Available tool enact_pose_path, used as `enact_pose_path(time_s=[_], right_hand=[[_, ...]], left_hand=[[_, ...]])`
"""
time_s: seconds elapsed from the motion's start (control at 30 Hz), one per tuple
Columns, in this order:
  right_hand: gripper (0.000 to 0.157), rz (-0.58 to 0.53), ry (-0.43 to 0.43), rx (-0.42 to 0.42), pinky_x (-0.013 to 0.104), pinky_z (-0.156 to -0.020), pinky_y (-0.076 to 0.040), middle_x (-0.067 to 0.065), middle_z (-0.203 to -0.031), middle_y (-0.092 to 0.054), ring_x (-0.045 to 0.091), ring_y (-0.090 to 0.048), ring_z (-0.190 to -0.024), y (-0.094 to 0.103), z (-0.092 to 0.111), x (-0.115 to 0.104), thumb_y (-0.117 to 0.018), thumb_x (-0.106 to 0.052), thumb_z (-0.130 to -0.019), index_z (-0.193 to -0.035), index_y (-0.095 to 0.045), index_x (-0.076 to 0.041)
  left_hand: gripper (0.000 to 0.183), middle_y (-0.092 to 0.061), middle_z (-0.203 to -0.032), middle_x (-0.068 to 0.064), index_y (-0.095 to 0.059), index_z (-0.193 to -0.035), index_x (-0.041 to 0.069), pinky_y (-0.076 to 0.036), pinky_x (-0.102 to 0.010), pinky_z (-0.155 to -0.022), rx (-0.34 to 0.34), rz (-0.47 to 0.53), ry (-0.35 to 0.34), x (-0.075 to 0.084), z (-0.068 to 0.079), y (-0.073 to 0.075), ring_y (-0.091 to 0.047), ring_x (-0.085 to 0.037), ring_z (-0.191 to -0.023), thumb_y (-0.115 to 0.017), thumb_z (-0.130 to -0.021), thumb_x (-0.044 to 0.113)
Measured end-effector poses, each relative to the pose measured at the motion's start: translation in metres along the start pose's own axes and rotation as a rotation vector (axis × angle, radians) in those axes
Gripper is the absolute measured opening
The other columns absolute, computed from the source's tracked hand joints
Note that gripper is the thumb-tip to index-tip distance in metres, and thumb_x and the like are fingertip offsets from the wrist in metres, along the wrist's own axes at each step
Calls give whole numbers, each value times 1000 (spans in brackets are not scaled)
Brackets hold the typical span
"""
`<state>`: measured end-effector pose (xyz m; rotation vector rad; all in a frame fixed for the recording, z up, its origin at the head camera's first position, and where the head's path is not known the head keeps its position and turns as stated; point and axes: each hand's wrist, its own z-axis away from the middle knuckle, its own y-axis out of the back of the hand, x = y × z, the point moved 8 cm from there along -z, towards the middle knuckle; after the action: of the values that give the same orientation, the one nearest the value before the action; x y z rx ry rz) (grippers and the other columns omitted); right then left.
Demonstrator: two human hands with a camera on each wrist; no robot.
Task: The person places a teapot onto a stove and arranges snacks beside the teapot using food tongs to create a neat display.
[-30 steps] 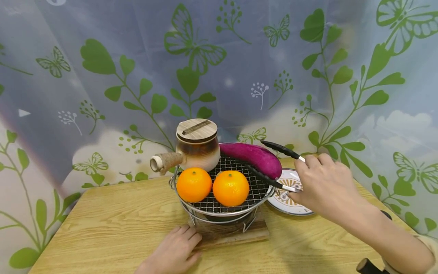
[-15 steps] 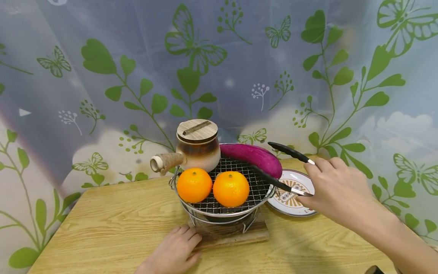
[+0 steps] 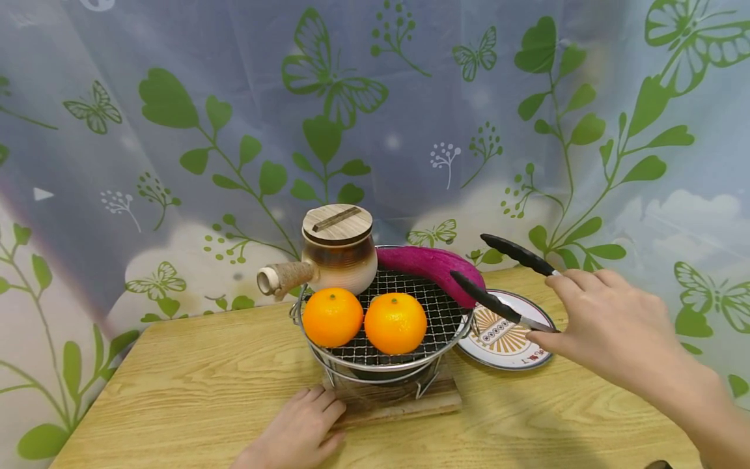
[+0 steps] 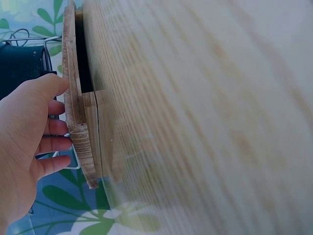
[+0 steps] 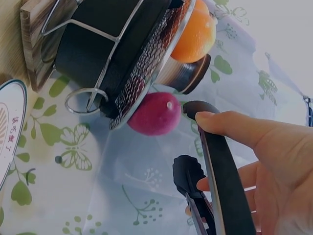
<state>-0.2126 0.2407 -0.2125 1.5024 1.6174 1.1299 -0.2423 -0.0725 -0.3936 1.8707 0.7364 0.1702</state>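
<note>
My right hand (image 3: pixel 621 329) holds black-tipped tongs (image 3: pixel 518 254), their two arms spread apart with nothing between them. In the head view the lower tip overlaps the right end of a long magenta vegetable (image 3: pixel 430 264), like a sweet potato or eggplant, lying on the round grill (image 3: pixel 436 332). The right wrist view shows a tong tip close by the vegetable's rounded end (image 5: pixel 155 115). Two oranges (image 3: pixel 333 317) sit at the grill's front, and a lidded clay pot (image 3: pixel 346 260) stands behind them. My left hand (image 3: pixel 305 420) rests its fingertips against the wooden board (image 3: pixel 404 410) below the grill.
A white plate (image 3: pixel 530 357) with a sunburst print lies on the wooden table (image 3: pixel 193 378), right of the grill. The pot's rope-wrapped handle (image 3: pixel 290 277) juts left past the grill's rim. A leaf-patterned curtain (image 3: pixel 392 163) hangs behind the table.
The tongs have drawn back to the right, off the magenta vegetable, and their lower tip has lifted. The vegetable stays on the grill. My left hand has kept its place.
</note>
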Motion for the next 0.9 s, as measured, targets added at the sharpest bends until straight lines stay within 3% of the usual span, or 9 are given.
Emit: enact_pose_path(time_s=[0.47,0.9], right_hand=[[78,8,-78,-57,57,-57,-46,23,-116,-56,42,-50,-103,-10,-2,22,-72,-56,-67,-119,-56,0],[78,17,-67,-49,47,-47,-43,22,-110,-60,38,-53,-92,-13,2,25,-73,-56,-65,-115,-58,1]], left_hand=[[24,-56,-86,2,-60,-91,14,-44,-31,-70,-39,9,-3,0,0,-3,-52,-16,-80,-68,-77,33],[25,-58,-89,1,-61,-93,14,-46,-33,-72,-76,7,11,-1,0,-5,-55,-18,-85,-66,-79,34]])
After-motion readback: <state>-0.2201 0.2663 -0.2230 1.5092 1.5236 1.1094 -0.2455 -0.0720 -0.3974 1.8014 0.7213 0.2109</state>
